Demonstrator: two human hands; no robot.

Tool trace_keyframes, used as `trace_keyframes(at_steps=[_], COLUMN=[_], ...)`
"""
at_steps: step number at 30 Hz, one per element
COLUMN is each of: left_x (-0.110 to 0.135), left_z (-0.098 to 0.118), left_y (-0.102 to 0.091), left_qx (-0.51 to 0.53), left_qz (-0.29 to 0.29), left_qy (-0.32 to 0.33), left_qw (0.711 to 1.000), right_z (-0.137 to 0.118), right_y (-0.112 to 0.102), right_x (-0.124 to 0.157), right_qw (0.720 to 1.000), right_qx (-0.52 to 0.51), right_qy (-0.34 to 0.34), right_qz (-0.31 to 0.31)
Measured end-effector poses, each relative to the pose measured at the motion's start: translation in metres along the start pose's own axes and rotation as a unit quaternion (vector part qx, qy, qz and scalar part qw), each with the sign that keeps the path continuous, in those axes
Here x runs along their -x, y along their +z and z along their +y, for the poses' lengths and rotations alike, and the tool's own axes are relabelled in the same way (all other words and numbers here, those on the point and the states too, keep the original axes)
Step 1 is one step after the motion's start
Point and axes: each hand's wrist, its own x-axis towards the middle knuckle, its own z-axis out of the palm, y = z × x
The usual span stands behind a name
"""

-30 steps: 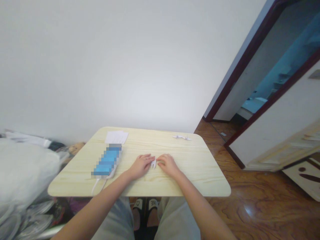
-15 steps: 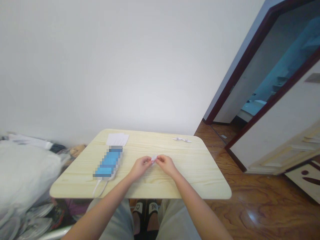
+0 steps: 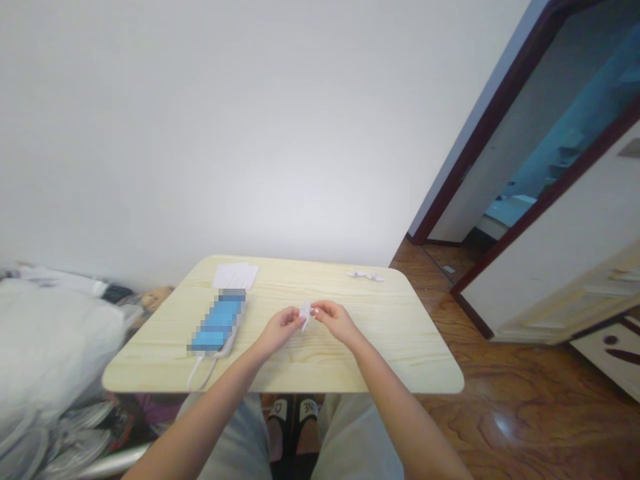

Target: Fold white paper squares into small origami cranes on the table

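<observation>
Between my hands, just above the middle of the table, is a small folded piece of white paper (image 3: 305,313). My left hand (image 3: 281,329) pinches its left side between thumb and fingers. On the other side my right hand (image 3: 334,318) is closed, its thumb and forefinger pinched at the paper's right edge. Finer folds in the paper are too small to make out. Toward the back right of the table (image 3: 385,347) lie small folded white paper pieces (image 3: 365,275).
A phone-like device with a blurred blue screen (image 3: 219,325) lies on the left, a white cable (image 3: 194,373) running off the front edge. Behind it are white paper sheets (image 3: 235,275). A white wall (image 3: 300,133) stands behind the table; a white bundle (image 3: 55,340) lies at left.
The paper has been turned more upright between my fingers and shows a larger face. My right hand has shifted slightly up. Things on the table have stayed put.
</observation>
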Motion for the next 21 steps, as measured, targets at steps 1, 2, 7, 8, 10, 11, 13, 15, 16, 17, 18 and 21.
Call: trace_keyframes(at_steps=[1,2,7,8,10,11,13,15,16,17,18,21], left_x=[0.001,0.002,0.007,0.008,0.008,0.009,0.008,0.008,0.008,0.008,0.008,0.008], left_z=[0.003,0.006,0.017,0.019,0.020,0.020,0.019,0.017,0.016,0.016,0.016,0.018], left_y=[-0.001,-0.002,-0.003,-0.003,-0.004,-0.005,-0.007,-0.009,-0.011,-0.011,-0.012,-0.012], left_qx=[0.001,-0.001,-0.021,-0.025,-0.032,-0.035,-0.039,-0.044,-0.045,-0.046,-0.046,-0.043], left_qz=[-0.003,-0.005,-0.024,-0.026,-0.027,-0.028,-0.036,-0.045,-0.049,-0.054,-0.058,-0.052], left_qy=[-0.002,-0.004,-0.001,0.002,0.005,0.005,0.003,-0.002,-0.005,-0.007,-0.008,0.010], left_qw=[1.000,1.000,0.999,0.999,0.999,0.999,0.999,0.998,0.998,0.997,0.997,0.998], right_z=[0.000,0.000,-0.009,-0.011,-0.014,-0.015,-0.016,-0.016,-0.016,-0.016,-0.017,-0.022], right_y=[-0.003,-0.005,-0.009,-0.009,-0.010,-0.011,-0.012,-0.013,-0.013,-0.013,-0.012,-0.009], right_x=[-0.001,-0.002,-0.004,-0.004,-0.003,-0.003,-0.002,-0.002,-0.002,-0.002,-0.002,0.000], right_qw=[1.000,1.000,0.998,0.998,0.998,0.997,0.996,0.995,0.995,0.994,0.995,0.997], right_qx=[-0.016,-0.029,-0.053,-0.051,-0.053,-0.056,-0.059,-0.056,-0.052,-0.049,-0.044,0.003], right_qy=[-0.003,-0.003,-0.018,-0.022,-0.023,-0.021,-0.018,-0.016,-0.016,-0.017,-0.020,-0.031], right_qz=[0.001,0.001,-0.023,-0.027,-0.036,-0.043,-0.059,-0.078,-0.086,-0.091,-0.093,-0.070])
